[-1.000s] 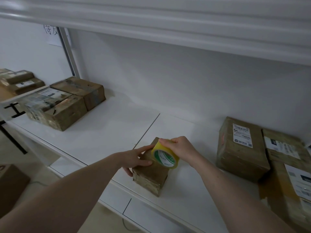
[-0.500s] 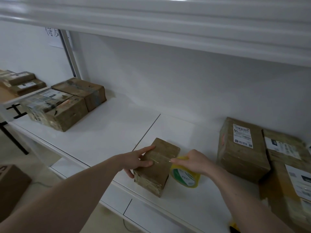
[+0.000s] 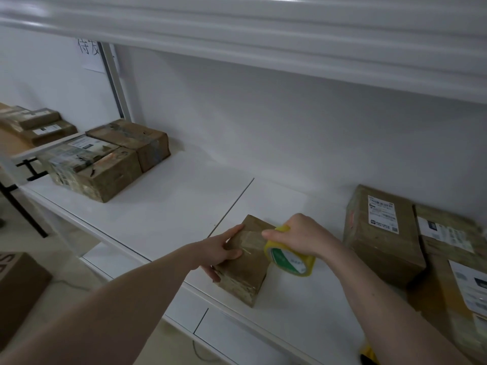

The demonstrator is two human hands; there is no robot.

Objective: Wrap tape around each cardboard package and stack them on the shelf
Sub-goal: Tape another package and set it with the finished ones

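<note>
Far over at the left end of the shelf point(image 3: 163, 206) sit two worn packages point(image 3: 105, 159) pushed together, the front one near the front edge, and they have not budged in the last second. Nearer the middle, right at the shelf's front edge and just past the seam between the two boards, stands the small cardboard box point(image 3: 243, 272) being taped, in the same spot as before. The left hand point(image 3: 220, 250) stays on its left side as it did a second ago, index finger stretched along the top edge, thumb pressed flat on the top face, the other fingers curled down round the near left corner, so it grips the box. A strip of clear tape now lies across the top of the box. The right hand point(image 3: 300, 237) has its fingers curled over the yellow tape roll point(image 3: 290, 259) with the green and white core, holding it firmly; half a second ago the roll hung lower and further right of the box, and now it has come back in against the box's upper right edge, touching it, with the thumb tip reaching onto the tape on top. Toward the shelf's right end stand labelled packages point(image 3: 382, 233), one beside another, unchanged
</note>
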